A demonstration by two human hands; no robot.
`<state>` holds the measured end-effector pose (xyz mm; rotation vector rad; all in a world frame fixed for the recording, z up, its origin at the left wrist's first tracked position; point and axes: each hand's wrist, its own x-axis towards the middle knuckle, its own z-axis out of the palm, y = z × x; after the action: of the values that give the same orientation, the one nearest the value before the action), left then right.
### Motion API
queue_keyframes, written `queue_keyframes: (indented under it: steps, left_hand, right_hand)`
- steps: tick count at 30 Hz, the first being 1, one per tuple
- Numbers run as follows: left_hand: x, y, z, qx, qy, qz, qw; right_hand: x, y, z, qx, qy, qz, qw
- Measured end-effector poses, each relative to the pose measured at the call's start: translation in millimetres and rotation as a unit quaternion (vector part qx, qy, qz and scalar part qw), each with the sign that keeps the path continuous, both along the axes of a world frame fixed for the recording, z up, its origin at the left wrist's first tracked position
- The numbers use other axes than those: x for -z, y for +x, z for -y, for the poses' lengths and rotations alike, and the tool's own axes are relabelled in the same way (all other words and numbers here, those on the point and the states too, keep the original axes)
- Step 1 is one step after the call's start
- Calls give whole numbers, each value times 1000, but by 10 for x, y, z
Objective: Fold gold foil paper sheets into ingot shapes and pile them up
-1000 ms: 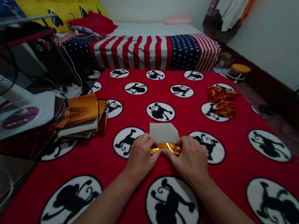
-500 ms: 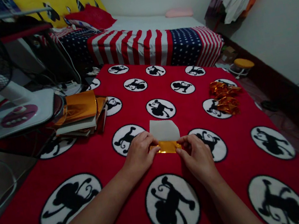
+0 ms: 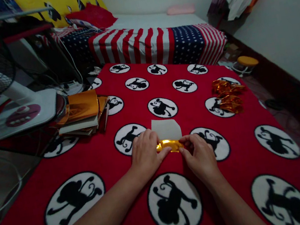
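Note:
A sheet of paper [image 3: 166,128] lies on the red cloth [image 3: 121,217] with its pale side up and its near edge folded over, showing a shiny gold strip [image 3: 173,145]. My left hand [image 3: 147,152] is on the left end of the strip, its thumb stretched along the gold and its fingers together. At the right end, my right hand [image 3: 199,153] pinches the strip between thumb and fingers. The fingertips cover both ends of the fold.
A stack of gold and pale sheets [image 3: 83,110] lies at the left, beside a white fan base [image 3: 25,112]. Folded shiny orange pieces [image 3: 230,103] sit at the right. Beyond the cloth is a bed with a striped, starred cover [image 3: 139,47].
My left thumb has moved right along the gold strip and lies more stretched out. My right hand keeps its pinch at the right end. The view has shifted slightly.

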<state>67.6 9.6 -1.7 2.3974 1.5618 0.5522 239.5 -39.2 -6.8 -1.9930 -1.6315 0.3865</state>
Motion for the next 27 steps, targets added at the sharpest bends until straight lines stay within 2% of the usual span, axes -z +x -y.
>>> queue_keyframes:
  steps: [9,13,16,20,22,27]
  left_hand:
    - [-16,-287,-215,117,-126,132,976]
    - [-3,-304,-224,124,-122,144,974]
    - [-7,-296,-204,122,-111,137,977]
    - [-18,-289,-186,120,-103,131,979]
    - [-17,-289,-185,120,-105,129,979]
    - [-5,-300,-203,123,-104,131,978]
  right_hand:
    - [-14,42,-14,-4,-8,-18,1000]
    - [-62,38,-51,-7,-30,-11,999]
    - [-123,-66,-80,17,-47,44,998]
    - [-134,-266,-75,57,-18,153,986]
    - [-106,-312,-57,66,1,176,982]
    - [-49,-171,-33,38,-13,110,993]
